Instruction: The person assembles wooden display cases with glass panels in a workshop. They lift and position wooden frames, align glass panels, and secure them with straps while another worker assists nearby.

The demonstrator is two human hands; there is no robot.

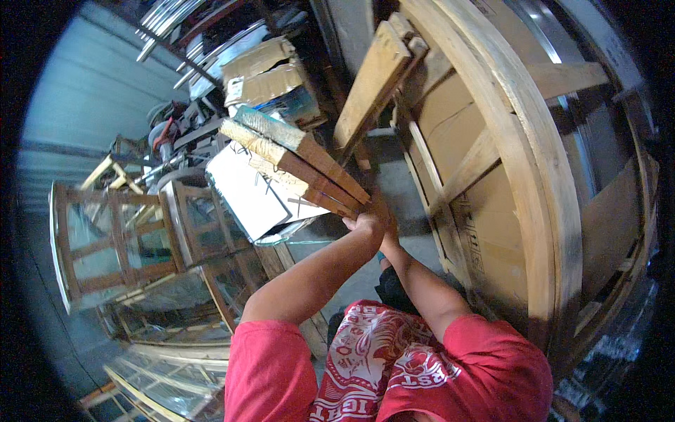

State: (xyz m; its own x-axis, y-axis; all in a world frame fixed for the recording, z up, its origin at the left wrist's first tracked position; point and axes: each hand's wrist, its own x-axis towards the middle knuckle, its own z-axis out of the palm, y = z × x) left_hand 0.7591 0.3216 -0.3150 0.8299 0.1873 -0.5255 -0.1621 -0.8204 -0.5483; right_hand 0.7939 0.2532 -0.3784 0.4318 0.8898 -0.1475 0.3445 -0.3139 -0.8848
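Observation:
Several wooden planks (309, 158) stick out up and to the left from my hands in a loose bundle, one with a green-painted edge. My left hand (367, 219) is closed round their near end, its thumb along the lower side. Close beside it, my right hand (391, 231) grips the same end; its fingers are mostly hidden behind the left hand and the wood. Beneath the planks' lower side lies a stack of white sheets or panels (242, 193).
On the right stands a large wooden frame (527, 162) with cardboard behind it. Another plank (373, 84) leans against it. A torn cardboard box (264, 70) sits at the back. Wooden frames with clear panes (116, 243) stand on the left. Metal tubes (165, 24) are stacked far back.

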